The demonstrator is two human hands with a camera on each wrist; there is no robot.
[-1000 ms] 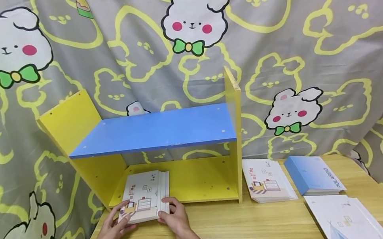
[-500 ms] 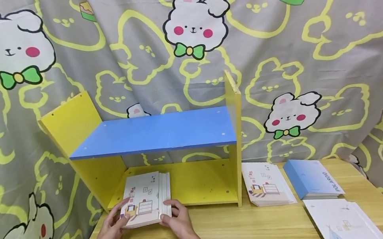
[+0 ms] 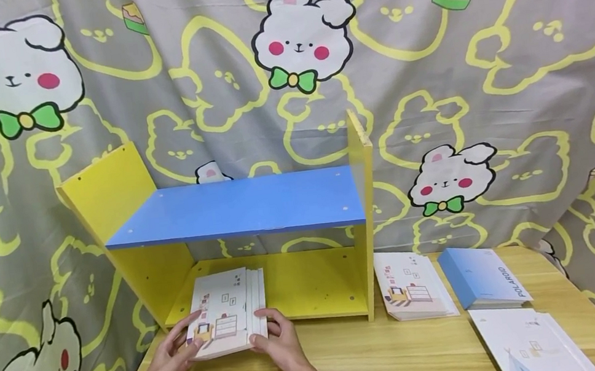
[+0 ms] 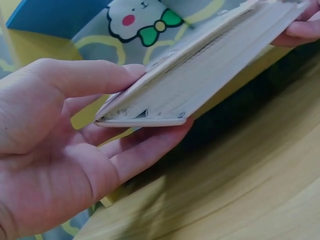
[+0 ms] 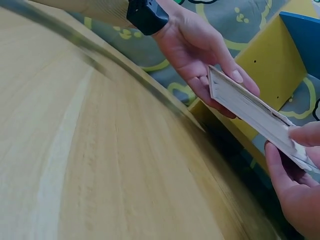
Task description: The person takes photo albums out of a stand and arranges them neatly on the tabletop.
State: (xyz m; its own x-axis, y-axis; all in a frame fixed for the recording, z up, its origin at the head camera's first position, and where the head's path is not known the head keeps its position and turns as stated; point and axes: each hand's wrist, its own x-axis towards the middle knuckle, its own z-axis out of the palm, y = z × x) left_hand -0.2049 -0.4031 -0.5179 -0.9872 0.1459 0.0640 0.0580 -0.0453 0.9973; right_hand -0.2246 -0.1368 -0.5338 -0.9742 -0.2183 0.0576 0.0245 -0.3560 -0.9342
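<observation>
Bunny-print curtain [image 3: 428,70] hangs behind everything; light wooden table [image 3: 396,353] underneath; yellow shelf unit [image 3: 108,190] with a blue board [image 3: 238,205] across it stands just beyond both hands; its lower yellow floor shows nothing resting flat on it, upper blue board bare too.

Left hand [image 3: 166,365] grips the near left corner of a small illustrated booklet [image 3: 226,312], thumb on the cover, fingers curled underneath, clearest in the left wrist view [image 4: 75,145]; right hand [image 3: 283,345] pinches the right edge of the same booklet, thumb on top, fingers under; so both hands are closed on the booklet [image 4: 200,75], neither spread wide; black band [image 5: 146,15] sits on the left wrist.

Booklet is lifted off the table and tilted, far end raised, its far end over the front lip of the shelf's lower opening, near end between the hands; cannot tell if the far end touches the shelf floor.

To the right of the right hand, well apart, past the shelf's right side panel: a second matching booklet [image 3: 413,292] flat on the table, a blue album [image 3: 481,277] just beside it, a white book [image 3: 534,345] nearer the table's front edge.

Judged progress: early; one booklet in hand at the shelf mouth, not yet set down; three items lie on the table, untouched, by the look of it.
</observation>
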